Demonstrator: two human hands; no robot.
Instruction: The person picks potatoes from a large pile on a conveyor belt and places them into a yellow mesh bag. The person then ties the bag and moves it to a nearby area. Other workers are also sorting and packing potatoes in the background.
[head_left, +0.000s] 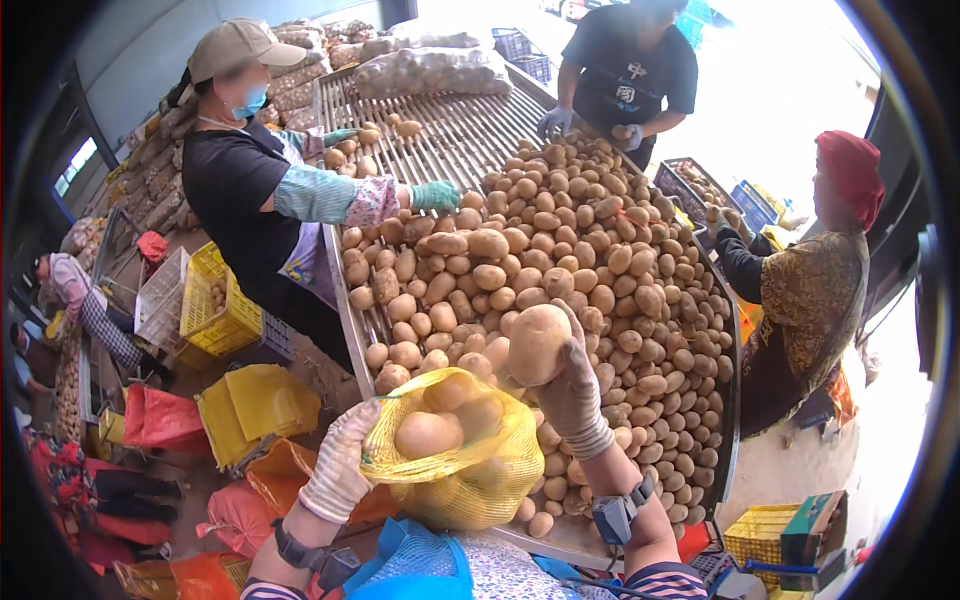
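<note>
In a striped knit glove, my left hand (341, 457) grips the rim of a yellow mesh bag (480, 491) at its left side. The bag's mouth gapes upward, with several potatoes (427, 435) inside; those lower down show only dimly through the netting. My right hand (574, 394), also gloved, holds one large potato (539, 345) just above and to the right of the bag, over the heap. Beyond both hands, a big pile of loose potatoes (592, 259) covers the near and right parts of a slatted metal sorting table (469, 139).
Across the left edge leans a masked co-worker (240, 172), gloved hands among potatoes. Another person (630, 75) stands at the far end, a third (814, 277) at the right. Full mesh sacks (431, 71) lie at the back. Yellow crates (221, 300) stand left.
</note>
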